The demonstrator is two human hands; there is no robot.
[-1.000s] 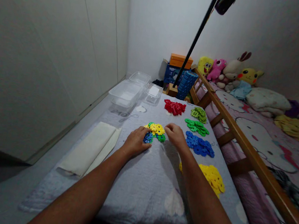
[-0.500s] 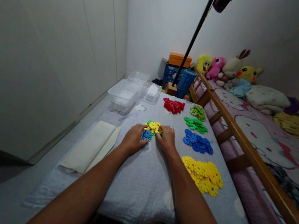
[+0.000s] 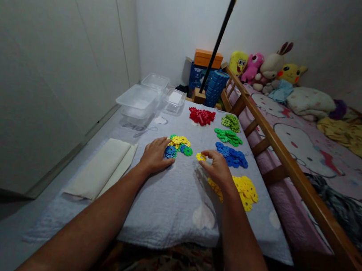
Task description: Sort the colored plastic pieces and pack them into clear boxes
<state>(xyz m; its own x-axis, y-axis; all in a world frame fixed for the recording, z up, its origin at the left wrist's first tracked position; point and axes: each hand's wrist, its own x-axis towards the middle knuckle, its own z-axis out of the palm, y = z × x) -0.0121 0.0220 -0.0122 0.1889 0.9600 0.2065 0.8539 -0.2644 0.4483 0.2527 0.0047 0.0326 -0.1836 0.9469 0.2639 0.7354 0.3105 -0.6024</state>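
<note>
Between the thumb and fingers of my right hand [image 3: 216, 164] is a yellow flower-shaped disc [image 3: 200, 157], held just over the cloth. My left hand [image 3: 156, 155] rests with fingers apart at the left edge of a small mixed pile [image 3: 180, 143] of yellow, blue and green discs. Partly behind my right wrist lies a pile of yellow discs [image 3: 247, 190]. Beyond it, along the right side, are piles of blue discs [image 3: 232, 155], green discs [image 3: 228, 137] and light green discs [image 3: 231, 123]. A red pile [image 3: 201, 116] sits farther back.
Clear plastic containers [image 3: 137, 101] stand at the back left of the cloth-covered table [image 3: 170, 210]. A folded cream cloth [image 3: 98, 169] lies at the left. A wooden bed rail [image 3: 268, 136] runs along the right side. A black pole [image 3: 220, 38] rises at the back.
My right hand has left the mixed pile and moved right, towards the yellow pile, with a yellow disc in its fingers. My left hand stays by the mixed pile. The view has shifted slightly.
</note>
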